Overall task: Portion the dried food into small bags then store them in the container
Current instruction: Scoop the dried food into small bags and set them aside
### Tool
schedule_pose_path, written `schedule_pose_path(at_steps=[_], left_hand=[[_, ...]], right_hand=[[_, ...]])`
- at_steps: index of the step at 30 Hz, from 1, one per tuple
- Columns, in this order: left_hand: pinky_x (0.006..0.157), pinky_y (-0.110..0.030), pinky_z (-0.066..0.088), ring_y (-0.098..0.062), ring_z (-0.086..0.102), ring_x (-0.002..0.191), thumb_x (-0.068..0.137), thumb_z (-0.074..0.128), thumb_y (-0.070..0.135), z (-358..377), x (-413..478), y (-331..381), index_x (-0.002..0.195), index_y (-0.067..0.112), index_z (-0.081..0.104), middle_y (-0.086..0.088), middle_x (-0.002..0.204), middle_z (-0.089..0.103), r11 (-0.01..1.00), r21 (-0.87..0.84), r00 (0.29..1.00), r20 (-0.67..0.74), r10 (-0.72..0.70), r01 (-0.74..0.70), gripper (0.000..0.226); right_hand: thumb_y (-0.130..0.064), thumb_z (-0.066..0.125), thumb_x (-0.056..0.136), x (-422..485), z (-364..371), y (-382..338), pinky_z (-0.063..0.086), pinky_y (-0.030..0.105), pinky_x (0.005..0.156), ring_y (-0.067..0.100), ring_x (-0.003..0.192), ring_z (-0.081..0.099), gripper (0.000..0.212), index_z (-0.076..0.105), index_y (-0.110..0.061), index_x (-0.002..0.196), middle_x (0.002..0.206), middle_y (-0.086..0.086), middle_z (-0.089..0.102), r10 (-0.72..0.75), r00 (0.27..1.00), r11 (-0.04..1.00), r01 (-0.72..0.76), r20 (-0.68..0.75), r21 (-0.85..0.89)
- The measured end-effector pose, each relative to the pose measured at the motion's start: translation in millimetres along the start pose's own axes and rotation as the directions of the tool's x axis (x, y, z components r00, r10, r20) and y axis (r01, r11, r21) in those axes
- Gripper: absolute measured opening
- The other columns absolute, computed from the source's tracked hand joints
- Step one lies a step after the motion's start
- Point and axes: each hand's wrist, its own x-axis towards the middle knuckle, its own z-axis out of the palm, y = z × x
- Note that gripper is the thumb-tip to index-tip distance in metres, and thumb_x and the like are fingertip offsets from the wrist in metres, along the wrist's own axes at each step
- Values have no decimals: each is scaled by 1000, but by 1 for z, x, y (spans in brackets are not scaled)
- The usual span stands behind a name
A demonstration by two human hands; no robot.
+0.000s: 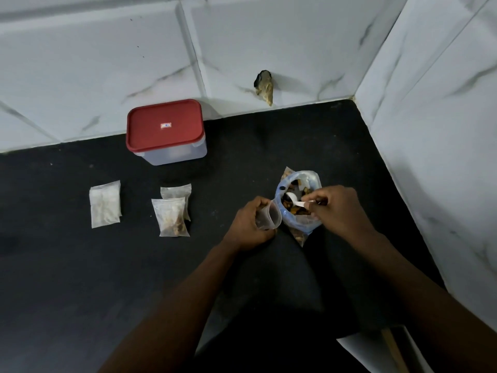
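spoon, pinched in the right hand, sits in the big food bag toward the bench's right edge; small bag, gripped open by the left hand, is just left.

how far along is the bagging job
Done: two filled small bags lie on the counter. In hand: left hand holds a small clear bag open; right hand works a white spoon in the big food bag. Left: storing everything in the container, its red lid on.

container 1 | big bag 1 | small bags lying 3
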Motion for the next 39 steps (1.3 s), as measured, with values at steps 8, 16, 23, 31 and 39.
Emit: schedule_pose_path(at_steps=[8, 16, 23, 31, 39], left_hand=[[96, -24, 50, -5, 60, 113, 76, 86, 16, 3, 0, -4, 121, 30, 56, 9, 122, 62, 999, 8, 999, -15, 42, -42, 55], [92, -17, 46, -1, 58, 111, 76, 87, 17, 1, -1, -4, 119, 31, 55, 10, 121, 59, 997, 45, 998, -6, 55, -55, 56], [94, -21, 48, -3, 59, 113, 76, 87, 17, 2, -1, -3, 121, 33, 54, 11, 122, 59, 998, 35, 998, 4, 58, -58, 58], [94, -21, 49, 0, 59, 111, 76, 87, 16, 1, -4, -1, 120, 32, 55, 16, 117, 60, 997, 14, 997, -11, 78, -77, 57], [98, -18, 49, -3, 58, 120, 74, 86, 14, 5, -5, 0, 127, 24, 59, 11, 130, 58, 988, -12, 984, -84, 155, -156, 61]], right_hand=[[-9, 73, 90, 2, 1, 5, 60, 23, 67, 13, 74, 75, 14, 76, -19, 99, 87, 1, 76, 374, 917, 831, -398, 138, 389], [-5, 72, 90, 0, 5, 11, 58, 23, 64, 16, 76, 76, 14, 77, -13, 101, 89, 8, 77, 523, 827, 596, -526, 203, 606], [-8, 70, 92, -6, 10, 5, 56, 22, 63, 11, 68, 72, 15, 76, -18, 102, 85, 4, 76, 488, 861, 701, -484, 142, 523], [-5, 66, 94, -9, -1, 12, 54, 22, 61, 12, 74, 67, 17, 75, -12, 107, 100, 9, 75, 537, 797, 525, -573, 278, 629], [-13, 70, 94, -11, 9, 3, 54, 17, 57, 10, 68, 73, 16, 73, -22, 106, 83, 2, 74, 446, 895, 806, -412, 21, 424]])
